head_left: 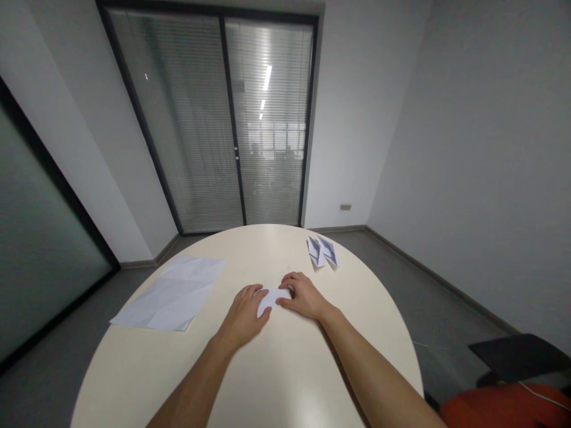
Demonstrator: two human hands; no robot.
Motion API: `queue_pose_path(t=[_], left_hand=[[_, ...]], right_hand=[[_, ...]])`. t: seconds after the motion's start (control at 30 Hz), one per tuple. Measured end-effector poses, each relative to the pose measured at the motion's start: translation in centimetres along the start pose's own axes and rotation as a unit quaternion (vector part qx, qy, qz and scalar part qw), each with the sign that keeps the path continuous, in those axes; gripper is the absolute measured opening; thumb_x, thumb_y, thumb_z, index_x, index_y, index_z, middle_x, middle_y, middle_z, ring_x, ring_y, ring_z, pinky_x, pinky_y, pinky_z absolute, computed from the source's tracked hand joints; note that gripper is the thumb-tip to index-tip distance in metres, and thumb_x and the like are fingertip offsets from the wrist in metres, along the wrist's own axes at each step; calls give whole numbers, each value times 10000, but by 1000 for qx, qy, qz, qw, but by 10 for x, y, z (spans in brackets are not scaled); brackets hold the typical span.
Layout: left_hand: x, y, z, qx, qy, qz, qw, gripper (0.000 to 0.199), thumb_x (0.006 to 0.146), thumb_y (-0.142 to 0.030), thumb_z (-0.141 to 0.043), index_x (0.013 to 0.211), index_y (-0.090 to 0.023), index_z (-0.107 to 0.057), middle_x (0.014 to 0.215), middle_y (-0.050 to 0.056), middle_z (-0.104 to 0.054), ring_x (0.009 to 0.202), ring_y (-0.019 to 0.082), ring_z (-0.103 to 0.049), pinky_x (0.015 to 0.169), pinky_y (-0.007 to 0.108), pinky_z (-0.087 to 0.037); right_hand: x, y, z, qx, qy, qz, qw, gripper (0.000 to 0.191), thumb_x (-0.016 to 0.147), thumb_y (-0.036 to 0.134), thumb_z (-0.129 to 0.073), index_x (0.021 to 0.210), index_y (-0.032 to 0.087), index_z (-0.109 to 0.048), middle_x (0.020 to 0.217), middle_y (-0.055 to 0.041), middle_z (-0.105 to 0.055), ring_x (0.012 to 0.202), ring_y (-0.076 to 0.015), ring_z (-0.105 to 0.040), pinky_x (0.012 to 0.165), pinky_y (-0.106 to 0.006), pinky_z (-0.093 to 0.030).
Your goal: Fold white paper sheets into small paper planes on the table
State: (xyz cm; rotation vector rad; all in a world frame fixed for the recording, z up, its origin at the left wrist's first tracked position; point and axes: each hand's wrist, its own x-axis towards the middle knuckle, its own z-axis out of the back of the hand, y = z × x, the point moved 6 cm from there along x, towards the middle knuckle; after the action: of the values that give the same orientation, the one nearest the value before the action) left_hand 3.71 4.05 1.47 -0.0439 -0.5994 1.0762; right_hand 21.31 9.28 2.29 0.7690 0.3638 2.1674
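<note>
A small piece of folded white paper [269, 299] lies on the round cream table [285, 362] between my two hands. My left hand [246, 312] grips its left side, thumb on the near edge and fingers at the far edge. At its right end, my right hand [303, 295] pinches the paper between thumb and curled fingers. Two folded paper pieces [315, 252] [329, 251] sit side by side near the table's far right edge. On the left of the table a large creased white sheet [172, 294] lies flat.
Beyond the table stand glass doors with blinds [272, 137]. A grey wall [482, 154] rises on the right. At the lower right are a red seat [504, 407] and a black flat object [520, 356], beside the table's rim.
</note>
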Motion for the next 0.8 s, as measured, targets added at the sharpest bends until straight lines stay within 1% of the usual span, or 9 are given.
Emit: queue_pose_path(t=[0.13,0.3,0.53,0.63,0.8], left_hand=[[0,0,0,-1,0,2,1000,326,919,-291,-587,1223,-205,-664,1285,119,-639,1217,276,-565,1090,468,-447],[1,-1,1,2,9,2,1000,326,932,-289,-571,1228,-200,-677,1303,124,-637,1230,275,-558,1099,466,-438],[3,1,2,13,32,11,999,355,922,-336,-606,1237,-198,-695,1337,112,-658,1220,295,-555,1064,473,-459],[4,2,2,9,27,17,999,347,922,-320,-604,1232,-198,-701,1354,106,-660,1199,290,-570,1051,464,-469],[3,1,2,5,21,14,1000,330,924,-299,-591,1216,-198,-708,1350,113,-664,1138,277,-601,1017,447,-496]], right_hand=[[0,1,-1,21,7,-4,1000,315,750,384,-840,1000,211,-755,1149,-96,-687,1059,-259,-609,966,-397,-446],[1,0,-1,31,17,-4,999,287,766,379,-836,996,220,-771,1171,-98,-692,1089,-264,-611,986,-399,-443],[2,4,-1,15,27,26,999,270,832,411,-786,1008,206,-772,1040,-85,-737,1021,-245,-641,956,-370,-451],[2,6,0,14,26,24,999,267,840,415,-776,1003,203,-768,1024,-82,-735,998,-239,-644,928,-356,-458],[1,7,0,8,33,23,999,323,810,434,-798,1031,201,-764,1027,-86,-727,992,-239,-638,909,-346,-461]])
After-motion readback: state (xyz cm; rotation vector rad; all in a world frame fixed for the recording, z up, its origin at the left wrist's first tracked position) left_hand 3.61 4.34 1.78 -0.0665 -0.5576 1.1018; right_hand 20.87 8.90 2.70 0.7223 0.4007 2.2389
